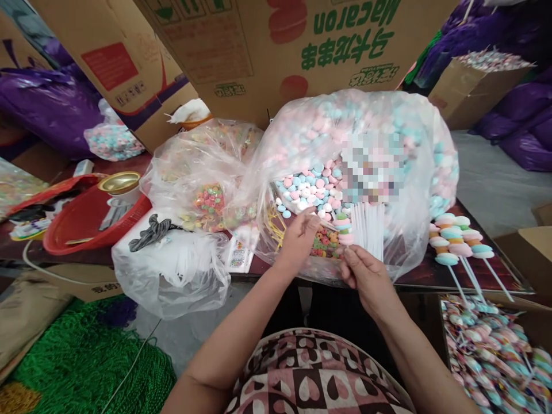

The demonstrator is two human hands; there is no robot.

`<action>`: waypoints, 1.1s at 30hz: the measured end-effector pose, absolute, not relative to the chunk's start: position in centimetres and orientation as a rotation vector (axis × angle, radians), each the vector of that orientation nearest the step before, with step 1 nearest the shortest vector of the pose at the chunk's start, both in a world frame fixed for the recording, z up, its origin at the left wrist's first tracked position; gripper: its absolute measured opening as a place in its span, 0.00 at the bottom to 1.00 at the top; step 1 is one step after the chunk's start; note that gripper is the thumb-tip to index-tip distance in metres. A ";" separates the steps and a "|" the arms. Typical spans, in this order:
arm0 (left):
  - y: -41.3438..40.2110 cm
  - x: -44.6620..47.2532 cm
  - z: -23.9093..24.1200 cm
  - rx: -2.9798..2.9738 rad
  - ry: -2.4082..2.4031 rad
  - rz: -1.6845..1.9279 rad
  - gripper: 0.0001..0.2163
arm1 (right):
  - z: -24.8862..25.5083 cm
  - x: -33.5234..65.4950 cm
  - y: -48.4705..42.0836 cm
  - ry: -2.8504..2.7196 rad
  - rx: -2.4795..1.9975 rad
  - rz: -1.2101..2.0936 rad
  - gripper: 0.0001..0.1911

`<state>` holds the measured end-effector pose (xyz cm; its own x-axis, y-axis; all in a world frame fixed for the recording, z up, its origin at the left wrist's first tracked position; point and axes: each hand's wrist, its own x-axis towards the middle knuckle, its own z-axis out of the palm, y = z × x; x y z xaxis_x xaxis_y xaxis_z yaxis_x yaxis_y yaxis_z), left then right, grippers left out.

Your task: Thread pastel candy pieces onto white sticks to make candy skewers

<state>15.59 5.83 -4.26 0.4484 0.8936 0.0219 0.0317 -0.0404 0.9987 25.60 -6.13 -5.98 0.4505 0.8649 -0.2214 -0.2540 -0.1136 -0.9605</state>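
My left hand (301,234) reaches into the mouth of a big clear plastic bag (405,230), fingers curled over pastel pink, blue and white round candies (307,187) and small coloured ring candies (322,241). My right hand (362,273) pinches a thin white stick with a few candies threaded on it (344,225), just in front of a bundle of white sticks (368,227) standing in the bag. What the left fingers grip is hidden.
Finished candy skewers (457,241) lie on the table at right above a box of wrapped ones (495,356). A second bag of ring candies (207,201), a red basket (81,221), white bag (172,270), and cardboard boxes (276,52) crowd the table. Green netting (86,356) lies below left.
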 end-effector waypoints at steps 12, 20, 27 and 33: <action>13.5 19.2 -4.1 2.872 1.114 0.330 0.11 | -7.5 25.8 -4.7 -0.471 -1.244 0.982 0.20; 11.0 16.2 -4.3 2.252 0.888 0.898 0.12 | -6.6 26.5 -3.9 -0.433 -1.268 1.040 0.22; 4.9 14.9 -5.6 2.151 0.763 0.872 0.17 | -5.4 26.5 -2.0 -0.511 -1.373 1.042 0.22; 3.9 14.3 -6.4 1.427 0.767 0.773 0.17 | -5.3 26.6 -3.1 -0.428 -1.311 1.138 0.19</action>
<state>14.32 3.94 -6.37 0.5506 0.8348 0.0021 -0.0046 0.0005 1.0000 26.58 -3.05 -5.30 0.4383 0.8347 -0.3333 -0.4083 -0.1455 -0.9012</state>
